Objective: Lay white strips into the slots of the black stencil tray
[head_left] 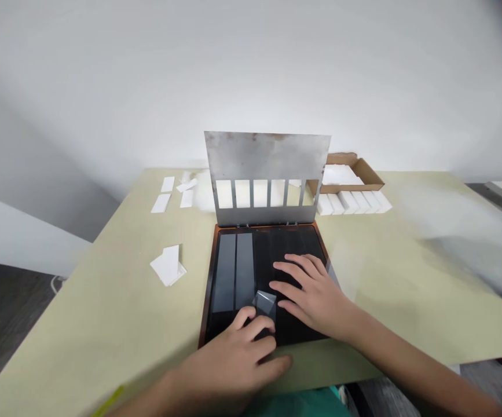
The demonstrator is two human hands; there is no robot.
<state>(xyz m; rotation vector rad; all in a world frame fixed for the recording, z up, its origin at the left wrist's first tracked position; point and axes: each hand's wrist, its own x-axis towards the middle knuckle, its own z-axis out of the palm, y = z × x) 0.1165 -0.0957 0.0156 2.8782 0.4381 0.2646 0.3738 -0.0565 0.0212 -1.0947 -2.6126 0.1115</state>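
left hand (242,360) curls at clear film (265,302), its hold unclear; right hand (314,294) splays wide, empty, over black board (268,250).

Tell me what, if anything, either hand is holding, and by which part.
The left hand is at the near part of a clear film; whether gripped or only touched cannot be told. The right hand, spread open, holds nothing visible.

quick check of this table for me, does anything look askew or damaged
Yes. The raised metal plate has brownish stains near its top edge, possibly rust. A small clear sheet by the left hand lies slanted, unlike the two straight grey strips. The nearer white cards form a crooked pile.
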